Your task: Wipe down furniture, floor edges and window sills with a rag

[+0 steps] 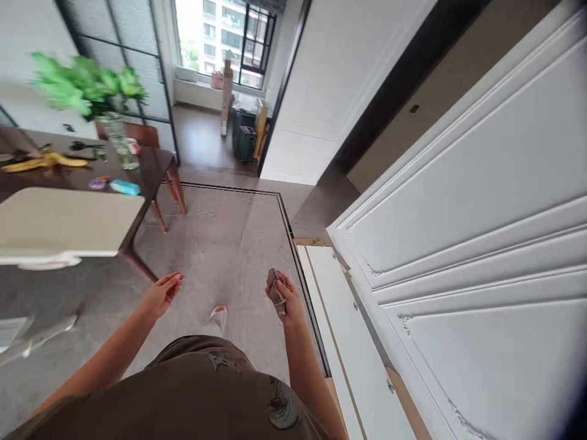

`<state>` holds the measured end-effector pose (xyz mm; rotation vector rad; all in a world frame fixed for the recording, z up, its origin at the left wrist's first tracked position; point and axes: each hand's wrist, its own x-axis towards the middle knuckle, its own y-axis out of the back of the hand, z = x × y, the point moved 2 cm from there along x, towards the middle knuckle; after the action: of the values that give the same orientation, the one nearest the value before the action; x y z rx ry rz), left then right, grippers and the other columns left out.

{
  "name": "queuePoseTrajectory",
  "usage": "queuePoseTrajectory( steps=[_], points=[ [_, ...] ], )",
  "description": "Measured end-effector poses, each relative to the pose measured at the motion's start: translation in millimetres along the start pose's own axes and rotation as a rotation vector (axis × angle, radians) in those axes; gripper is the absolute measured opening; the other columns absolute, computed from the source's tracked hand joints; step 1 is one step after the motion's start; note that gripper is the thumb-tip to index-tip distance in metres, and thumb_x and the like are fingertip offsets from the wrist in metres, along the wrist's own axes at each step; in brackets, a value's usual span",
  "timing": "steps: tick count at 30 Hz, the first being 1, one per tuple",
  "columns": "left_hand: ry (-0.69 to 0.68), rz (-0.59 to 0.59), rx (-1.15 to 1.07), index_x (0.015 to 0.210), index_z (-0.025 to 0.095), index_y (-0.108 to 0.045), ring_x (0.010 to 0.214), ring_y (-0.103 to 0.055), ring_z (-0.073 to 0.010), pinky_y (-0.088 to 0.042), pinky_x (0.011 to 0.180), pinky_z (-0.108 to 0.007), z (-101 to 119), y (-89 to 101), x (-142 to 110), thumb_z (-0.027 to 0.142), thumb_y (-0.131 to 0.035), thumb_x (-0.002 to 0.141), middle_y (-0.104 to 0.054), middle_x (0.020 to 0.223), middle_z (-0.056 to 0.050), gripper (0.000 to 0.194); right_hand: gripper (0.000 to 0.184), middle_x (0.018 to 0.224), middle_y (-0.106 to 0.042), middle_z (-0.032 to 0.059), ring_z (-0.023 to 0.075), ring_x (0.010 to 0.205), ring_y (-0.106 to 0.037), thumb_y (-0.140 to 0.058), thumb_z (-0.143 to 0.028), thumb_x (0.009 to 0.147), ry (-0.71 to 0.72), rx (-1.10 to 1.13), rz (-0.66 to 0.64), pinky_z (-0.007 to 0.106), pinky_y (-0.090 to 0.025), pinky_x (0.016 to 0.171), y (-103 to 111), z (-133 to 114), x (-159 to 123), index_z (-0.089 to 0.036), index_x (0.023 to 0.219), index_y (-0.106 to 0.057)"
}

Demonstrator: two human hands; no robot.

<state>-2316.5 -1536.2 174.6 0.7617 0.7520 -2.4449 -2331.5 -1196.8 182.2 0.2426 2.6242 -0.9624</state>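
grey-brown cloth (pixel 276 292) bunched firmly in the right hand (pixel 288 300), a secure grip; left hand (pixel 161 295) open, empty, well apart, near a white panelled door (pixel 472 183)

Bright daylight from the window (pixel 224 43) (edges warped).

no legible text, label, brand or number; marks on sheet (pixel 11 334) too small to read.
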Motion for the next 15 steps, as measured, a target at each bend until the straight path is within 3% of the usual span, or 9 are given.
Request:
queuePoseTrajectory(
  steps=[3,7,9,12,15],
  points=[
    [0.061,-0.025,0.050,0.074,0.011,-0.069,0.051,-0.060,-0.0037,-0.051,0.050,-0.010,20.1,-147.6,80.5,-0.005,-0.057,0.084,-0.070,0.070,-0.003,0.023,0.043,0.083,-0.077,0.0000,0.0149,0.074,-0.071,-0.093,-0.024,0.051,-0.049,0.117,0.120,0.029,-0.060,0.067,26.2,-51.8,94.9,-0.023,0.089,-0.072],
    [0.140,-0.279,0.238,0.075,0.012,-0.071,0.053,-0.061,-0.0047,-0.052,0.051,-0.012,36.7,-363.1,170.5,-0.001,-0.069,0.077,-0.073,0.074,-0.005,0.013,0.043,0.085,-0.077,0.0007,0.0146,0.071,-0.072,-0.092,-0.022,0.052,0.037,0.166,0.290,0.028,-0.061,0.064,88.9,-138.9,208.5,-0.022,0.090,-0.072],
    [0.153,-0.374,0.296,0.076,0.012,-0.072,0.053,-0.061,-0.0049,-0.051,0.051,-0.012,38.3,-460.3,218.7,0.000,-0.073,0.074,-0.073,0.074,-0.005,0.013,0.042,0.087,-0.077,0.0008,0.0144,0.072,-0.072,-0.091,-0.022,0.054,0.110,0.175,0.351,0.028,-0.062,0.064,125.4,-184.0,273.1,-0.023,0.092,-0.072],
    [0.125,-0.378,0.293,0.076,0.012,-0.072,0.052,-0.061,-0.0049,-0.050,0.049,-0.011,38.1,-583.4,295.4,-0.001,-0.071,0.075,-0.073,0.072,-0.004,0.013,0.038,0.084,-0.076,-0.0009,0.0138,0.072,-0.071,-0.089,-0.022,0.057,0.170,0.199,0.404,0.027,-0.062,0.063,165.0,-252.7,390.6,-0.024,0.090,-0.071],
    [0.101,-0.274,0.221,0.076,0.011,-0.071,0.051,-0.061,-0.0040,-0.050,0.048,-0.010,43.6,-679.0,366.8,-0.002,-0.064,0.080,-0.072,0.072,-0.004,0.016,0.036,0.079,-0.075,-0.0018,0.0135,0.069,-0.070,-0.087,-0.020,0.057,0.138,0.195,0.412,0.025,-0.060,0.059,165.2,-326.7,523.4,-0.024,0.088,-0.069]
  ],
)
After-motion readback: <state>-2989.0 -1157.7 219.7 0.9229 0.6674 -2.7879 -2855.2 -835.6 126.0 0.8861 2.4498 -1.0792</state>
